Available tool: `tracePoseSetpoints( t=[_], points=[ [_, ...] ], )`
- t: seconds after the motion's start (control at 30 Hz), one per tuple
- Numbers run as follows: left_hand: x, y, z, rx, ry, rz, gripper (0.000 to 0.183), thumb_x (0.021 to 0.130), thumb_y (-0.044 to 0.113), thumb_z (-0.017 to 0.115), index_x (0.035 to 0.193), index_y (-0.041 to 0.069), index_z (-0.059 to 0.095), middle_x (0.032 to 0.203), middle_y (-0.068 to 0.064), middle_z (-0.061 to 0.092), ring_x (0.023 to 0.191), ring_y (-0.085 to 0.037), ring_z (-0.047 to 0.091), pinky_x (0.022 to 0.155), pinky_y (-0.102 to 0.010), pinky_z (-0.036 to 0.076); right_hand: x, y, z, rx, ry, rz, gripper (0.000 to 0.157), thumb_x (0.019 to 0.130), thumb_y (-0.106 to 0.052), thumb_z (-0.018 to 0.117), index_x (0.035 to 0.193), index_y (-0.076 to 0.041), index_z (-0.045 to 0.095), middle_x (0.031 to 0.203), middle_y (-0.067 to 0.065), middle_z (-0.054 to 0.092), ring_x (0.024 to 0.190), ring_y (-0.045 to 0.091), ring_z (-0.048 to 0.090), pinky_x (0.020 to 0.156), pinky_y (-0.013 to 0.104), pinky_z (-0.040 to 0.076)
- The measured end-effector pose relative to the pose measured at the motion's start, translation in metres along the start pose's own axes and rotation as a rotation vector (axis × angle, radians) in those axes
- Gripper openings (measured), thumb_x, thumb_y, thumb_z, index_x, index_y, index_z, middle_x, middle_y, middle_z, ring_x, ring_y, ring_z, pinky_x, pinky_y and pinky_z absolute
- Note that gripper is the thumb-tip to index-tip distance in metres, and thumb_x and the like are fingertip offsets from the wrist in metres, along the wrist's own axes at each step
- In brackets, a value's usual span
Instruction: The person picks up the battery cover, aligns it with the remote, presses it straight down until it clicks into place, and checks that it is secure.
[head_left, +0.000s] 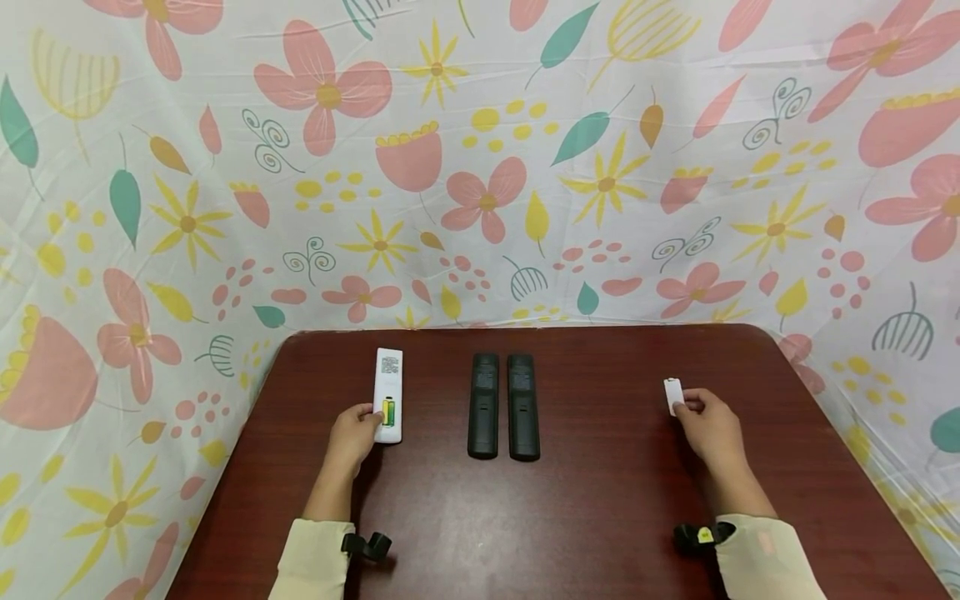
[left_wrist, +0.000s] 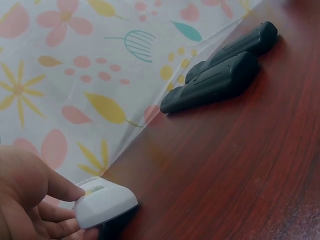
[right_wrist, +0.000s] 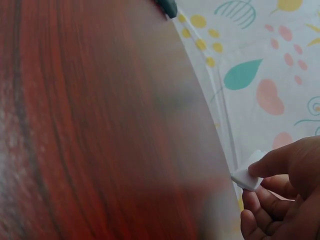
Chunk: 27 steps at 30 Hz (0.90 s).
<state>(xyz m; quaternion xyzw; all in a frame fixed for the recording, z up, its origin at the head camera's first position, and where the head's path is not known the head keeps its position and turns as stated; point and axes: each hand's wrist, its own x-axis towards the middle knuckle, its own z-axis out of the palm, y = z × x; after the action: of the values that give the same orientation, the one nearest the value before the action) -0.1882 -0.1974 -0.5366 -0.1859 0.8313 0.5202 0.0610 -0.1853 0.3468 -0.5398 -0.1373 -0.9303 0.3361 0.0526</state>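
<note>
On the left of the table, my left hand grips the lower part of a white remote control, thumb on top and fingers beneath. Its back faces up and the battery bay is uncovered, with green-and-yellow batteries inside. The left wrist view shows the white remote from its end, between thumb and fingers. Far to the right, my right hand pinches a small white battery cover between thumb and fingers. In the right wrist view this cover juts out past the thumb tip.
Two black remotes, one left of the other, lie side by side, backs up, mid-table. The dark red wooden table meets a flower-printed cloth at its back and sides. Each wrist wears a black strap-on camera.
</note>
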Motion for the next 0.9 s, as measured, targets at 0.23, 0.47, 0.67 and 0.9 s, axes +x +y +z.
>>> tracePoseSetpoints(
  t=[0.23, 0.47, 0.67, 0.9],
  points=[
    [-0.001, -0.003, 0.002, -0.047, 0.015, 0.008, 0.047, 0.102, 0.019, 0.052, 0.142, -0.006, 0.051, 0.132, -0.027, 0.058, 0.119, -0.035, 0.058, 0.099, -0.047, 0.048, -0.003, -0.004, 0.003, 0.010, -0.019, 0.000, 0.033, 0.100, -0.023, 0.059, 0.122, 0.002, 0.063, 0.113, 0.026, 0.069, 0.096, 0.033, 0.065, 0.070, 0.029, 0.045],
    [-0.002, -0.002, 0.002, -0.097, -0.007, -0.007, 0.050, 0.103, 0.022, 0.051, 0.145, -0.004, 0.047, 0.141, -0.027, 0.053, 0.129, -0.038, 0.052, 0.107, -0.052, 0.044, -0.005, -0.008, 0.003, 0.026, -0.013, -0.018, 0.033, 0.099, -0.021, 0.060, 0.120, 0.004, 0.062, 0.112, 0.027, 0.069, 0.094, 0.031, 0.066, 0.071, 0.028, 0.045],
    [-0.005, 0.001, 0.001, -0.135, -0.026, -0.013, 0.051, 0.104, 0.023, 0.050, 0.147, -0.002, 0.046, 0.142, -0.026, 0.054, 0.128, -0.036, 0.053, 0.106, -0.049, 0.044, -0.005, -0.012, 0.005, 0.042, -0.013, -0.042, 0.031, 0.098, -0.021, 0.061, 0.119, 0.002, 0.062, 0.112, 0.025, 0.070, 0.089, 0.019, 0.065, 0.071, 0.026, 0.046],
    [-0.007, 0.005, 0.003, -0.185, -0.029, -0.008, 0.048, 0.103, 0.022, 0.053, 0.145, -0.001, 0.049, 0.140, -0.025, 0.057, 0.118, -0.029, 0.058, 0.088, -0.031, 0.051, -0.008, -0.019, 0.006, 0.062, -0.017, -0.052, 0.033, 0.098, -0.021, 0.062, 0.121, 0.002, 0.062, 0.113, 0.025, 0.070, 0.089, 0.015, 0.063, 0.071, 0.022, 0.046]
  ],
)
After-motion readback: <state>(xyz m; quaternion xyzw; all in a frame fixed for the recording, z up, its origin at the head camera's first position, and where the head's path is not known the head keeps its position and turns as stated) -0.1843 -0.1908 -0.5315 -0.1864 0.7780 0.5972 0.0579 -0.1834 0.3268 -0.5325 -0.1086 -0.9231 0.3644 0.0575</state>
